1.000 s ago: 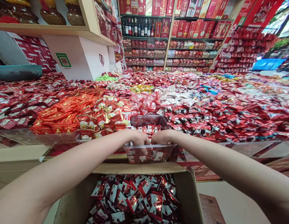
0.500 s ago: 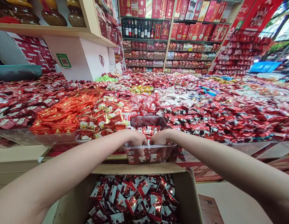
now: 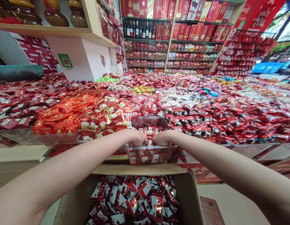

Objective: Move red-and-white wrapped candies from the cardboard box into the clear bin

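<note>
Both hands reach down into a clear plastic bin (image 3: 150, 156) at the middle of the counter. My left hand (image 3: 138, 138) is inside its left half, fingers curled downward among small red-and-white wrapped candies (image 3: 156, 158). Opposite it, my right hand (image 3: 160, 138) bends in the same way at the right half. The fingertips are partly hidden behind the bin's front wall, and anything between them is hidden too. More candies stand in a row at the back of the bin. Below, an open cardboard box (image 3: 188, 197) holds a heap of similar candies (image 3: 135, 200).
Durian candies (image 3: 102, 122) and orange-red packets (image 3: 62, 114) are heaped left of the bin, dark red packets (image 3: 201, 120) to its right. A white pillar (image 3: 74, 59) rises at the back left. Shelves (image 3: 170, 47) stand behind. A brown wooden stool (image 3: 211, 209) is beside the box.
Both hands stay inside the bin, with their fingers shifted slightly and less visible through the front wall. The whole view has moved a little.
</note>
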`<state>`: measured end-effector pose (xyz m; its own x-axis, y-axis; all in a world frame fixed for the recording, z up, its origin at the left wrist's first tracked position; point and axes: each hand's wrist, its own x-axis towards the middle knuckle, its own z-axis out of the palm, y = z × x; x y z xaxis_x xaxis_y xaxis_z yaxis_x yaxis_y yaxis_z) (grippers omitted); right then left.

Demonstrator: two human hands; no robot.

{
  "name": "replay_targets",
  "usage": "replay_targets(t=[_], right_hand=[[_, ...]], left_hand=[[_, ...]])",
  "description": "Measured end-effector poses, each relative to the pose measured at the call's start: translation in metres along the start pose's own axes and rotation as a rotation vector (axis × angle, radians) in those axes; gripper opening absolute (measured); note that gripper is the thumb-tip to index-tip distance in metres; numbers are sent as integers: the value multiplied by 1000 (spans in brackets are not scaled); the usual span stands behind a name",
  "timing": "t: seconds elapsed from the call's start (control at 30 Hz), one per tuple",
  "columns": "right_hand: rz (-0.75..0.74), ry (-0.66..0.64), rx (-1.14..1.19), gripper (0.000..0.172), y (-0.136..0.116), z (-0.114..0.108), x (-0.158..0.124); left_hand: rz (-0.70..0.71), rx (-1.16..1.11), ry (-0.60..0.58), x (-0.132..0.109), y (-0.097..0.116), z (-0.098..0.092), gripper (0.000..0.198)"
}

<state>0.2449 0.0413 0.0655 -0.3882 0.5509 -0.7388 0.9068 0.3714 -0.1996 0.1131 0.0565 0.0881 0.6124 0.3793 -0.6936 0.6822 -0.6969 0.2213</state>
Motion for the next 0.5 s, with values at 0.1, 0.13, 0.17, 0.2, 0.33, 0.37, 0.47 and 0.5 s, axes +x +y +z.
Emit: replay_targets(t=[0.1, 0.13, 0.17, 0.2, 0.33, 0.37, 0.47, 0.5], right_hand=[[-13, 4, -60, 36, -3, -2, -4], [-17, 8, -76, 36, -4, -2, -5], [-22, 10, -91, 36, -4, -3, -5], [-27, 10, -106, 35, -5, -3, -5], [-49, 14, -165, 33, -3, -1, -2], [-50, 14, -176, 34, -3, -1, -1], [-55, 9, -195, 35, -2, 0, -1], [-58, 9, -198, 35, -2, -1, -1]], left_hand=[[-9, 9, 5, 2, 0, 0, 49], [-6, 14, 8, 3, -1, 0, 49], [3, 21, 12, 4, -1, 1, 48], [15, 30, 19, 5, -1, 2, 47], [60, 61, 58, 6, -2, 7, 43], [65, 65, 68, 5, -2, 7, 43], [71, 72, 100, 3, -3, 8, 43], [75, 74, 108, 3, -3, 9, 42]])
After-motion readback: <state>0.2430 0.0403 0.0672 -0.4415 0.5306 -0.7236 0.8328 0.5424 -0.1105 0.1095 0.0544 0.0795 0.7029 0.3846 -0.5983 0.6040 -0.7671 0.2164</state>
